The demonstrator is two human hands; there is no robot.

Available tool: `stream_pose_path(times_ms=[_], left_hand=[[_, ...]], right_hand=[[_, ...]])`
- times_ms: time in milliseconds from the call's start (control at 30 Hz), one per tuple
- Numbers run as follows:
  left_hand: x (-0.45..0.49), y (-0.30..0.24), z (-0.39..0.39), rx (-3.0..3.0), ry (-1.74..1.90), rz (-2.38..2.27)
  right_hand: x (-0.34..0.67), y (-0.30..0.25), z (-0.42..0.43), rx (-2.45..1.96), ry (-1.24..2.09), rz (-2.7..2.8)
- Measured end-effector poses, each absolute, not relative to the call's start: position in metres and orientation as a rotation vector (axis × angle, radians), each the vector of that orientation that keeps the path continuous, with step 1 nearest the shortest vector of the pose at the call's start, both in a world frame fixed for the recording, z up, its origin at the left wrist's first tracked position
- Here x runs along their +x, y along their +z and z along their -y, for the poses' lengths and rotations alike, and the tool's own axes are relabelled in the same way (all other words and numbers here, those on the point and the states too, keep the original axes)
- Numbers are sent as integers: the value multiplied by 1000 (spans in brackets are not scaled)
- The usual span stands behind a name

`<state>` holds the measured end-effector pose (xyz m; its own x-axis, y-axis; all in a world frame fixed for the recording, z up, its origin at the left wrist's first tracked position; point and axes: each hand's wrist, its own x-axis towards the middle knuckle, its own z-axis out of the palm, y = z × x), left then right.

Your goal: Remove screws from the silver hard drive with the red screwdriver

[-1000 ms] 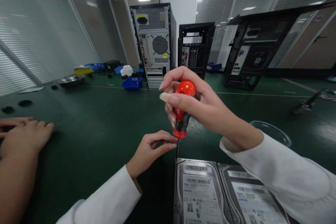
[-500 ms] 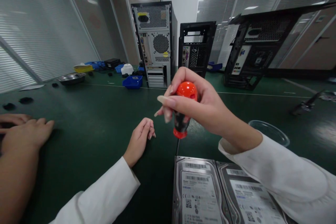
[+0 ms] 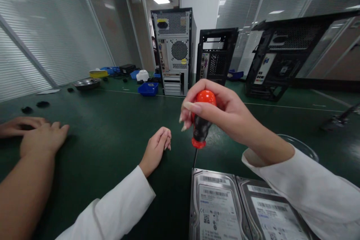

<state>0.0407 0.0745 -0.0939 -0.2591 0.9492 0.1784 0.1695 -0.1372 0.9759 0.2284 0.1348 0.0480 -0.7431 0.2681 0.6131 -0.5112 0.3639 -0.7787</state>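
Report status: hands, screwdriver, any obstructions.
Right hand gripping screwdriver. Left hand loosely curled, contents hidden. Shaft angled down toward left hard drive's far left corner, contact unclear. Nothing seen blocking it; another person's hands off to the left.

Glossy red plastic caps a screwdriver [image 3: 200, 127] with a duller black grip, while two hard drives [image 3: 218, 204] show smooth gray metal casings and pale, printed paper-like labels [image 3: 271, 210]. Matt white cloth creases softly along the sleeves [image 3: 303, 189], and the smooth green tabletop [image 3: 112, 112] carries a faint sheen. A computer case [image 3: 171, 50] bears perforated gray metal; a tray [image 3: 148, 89] is smooth blue plastic, a bowl [image 3: 87, 83] shiny metal.
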Motion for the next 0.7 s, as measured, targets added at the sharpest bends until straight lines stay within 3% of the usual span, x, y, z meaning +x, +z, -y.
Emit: stream_pose_path(times_ms=[700], left_hand=[[39, -96, -69, 1321, 1420, -1447]], right_hand=[[220, 39, -135, 210, 1573, 1797]])
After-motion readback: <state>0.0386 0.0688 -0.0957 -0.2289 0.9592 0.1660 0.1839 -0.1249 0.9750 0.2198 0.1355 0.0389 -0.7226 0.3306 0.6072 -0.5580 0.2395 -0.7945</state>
